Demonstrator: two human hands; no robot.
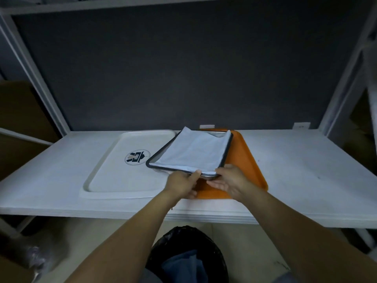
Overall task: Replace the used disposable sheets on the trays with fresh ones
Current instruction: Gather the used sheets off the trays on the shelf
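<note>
A dark-rimmed metal tray (227, 149) lined with a white disposable sheet (191, 152) sits tilted across an orange tray (246, 160) and the edge of a large white tray (114, 176) printed with a round logo. My left hand (181, 183) grips the metal tray's near edge, thumb on top of the sheet's rim. My right hand (230, 178) holds the same near edge just to the right, fingers underneath. The sheet's far corners stick up over the tray's rim.
All trays lie on a white shelf board (306, 170) backed by a dark panel. Below the shelf, on the floor, stands a bin with a black liner (179, 242) holding crumpled paper. Cardboard boxes (22, 119) are at the left; white frame posts flank the shelf.
</note>
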